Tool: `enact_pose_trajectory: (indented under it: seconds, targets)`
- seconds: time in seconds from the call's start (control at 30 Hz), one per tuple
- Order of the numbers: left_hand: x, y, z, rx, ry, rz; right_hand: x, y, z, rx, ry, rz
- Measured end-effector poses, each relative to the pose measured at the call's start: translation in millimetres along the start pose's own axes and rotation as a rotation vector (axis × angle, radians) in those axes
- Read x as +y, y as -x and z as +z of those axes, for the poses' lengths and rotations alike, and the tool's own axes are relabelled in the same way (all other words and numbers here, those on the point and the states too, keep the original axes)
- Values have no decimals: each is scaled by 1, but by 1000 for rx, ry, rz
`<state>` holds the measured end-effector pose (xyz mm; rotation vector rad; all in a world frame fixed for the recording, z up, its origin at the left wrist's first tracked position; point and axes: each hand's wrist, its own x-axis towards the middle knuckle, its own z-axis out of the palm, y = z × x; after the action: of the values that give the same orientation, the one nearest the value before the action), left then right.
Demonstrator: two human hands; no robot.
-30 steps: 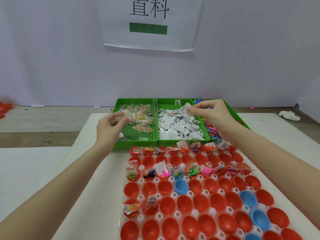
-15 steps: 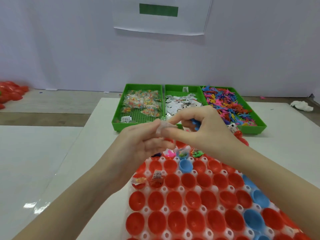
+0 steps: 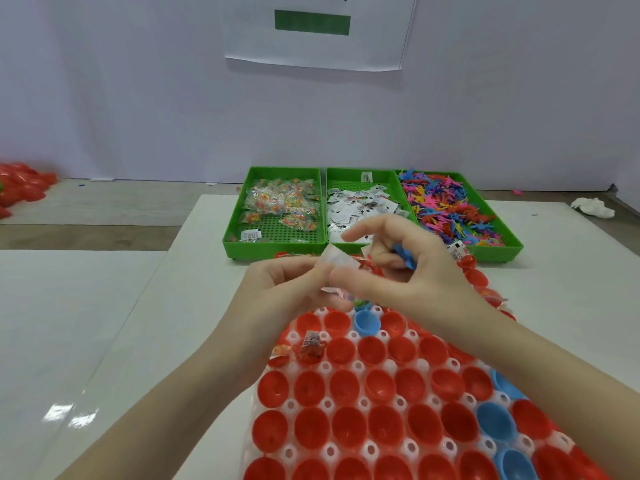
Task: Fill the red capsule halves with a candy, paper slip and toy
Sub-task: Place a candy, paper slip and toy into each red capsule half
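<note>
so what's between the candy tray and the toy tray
The slip tray of white paper slips, touching the candy tray and the toy tray, seen in the head view.

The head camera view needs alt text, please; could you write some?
Two hands, left and right, pinch a paper slip above a white tray of red capsule halves; three green bins sit behind.

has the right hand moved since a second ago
Yes. The right hand came back from over the middle green tray toward the person and now meets the left hand above the capsule rack.
</note>
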<state>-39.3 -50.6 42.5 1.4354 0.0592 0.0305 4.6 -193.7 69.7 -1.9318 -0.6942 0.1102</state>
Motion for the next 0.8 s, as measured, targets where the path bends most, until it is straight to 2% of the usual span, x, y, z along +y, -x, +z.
enact_pose_trajectory:
  seconds: [0.03,0.07,0.1,0.13,0.2,0.23,0.37,0.5,0.8]
  targets:
    - [0,1,1,12,3,-7,-5,-4,-3,-58,-56,75]
    - [0,2,2,18,4,-12,-5,0,-10,-211,-88,88]
    - [0,3,4,21,-1,-10,-5,3,-15,-310,-100,65]
    - [1,4,5,23,-9,-1,-4,7,-18,-338,-134,35]
    - [1,6,8,21,-20,23,-6,5,-16,-253,-182,58]
    - [1,7,9,16,-28,34,-9,3,-13,-149,-187,101]
    - [3,10,10,-2,-33,64,1,9,-8,-45,-181,-80]
    - [4,13,13,4,-6,103,2,12,-7,141,-289,-81]
    - [5,18,5,-109,80,87,-1,15,-3,184,-234,0]
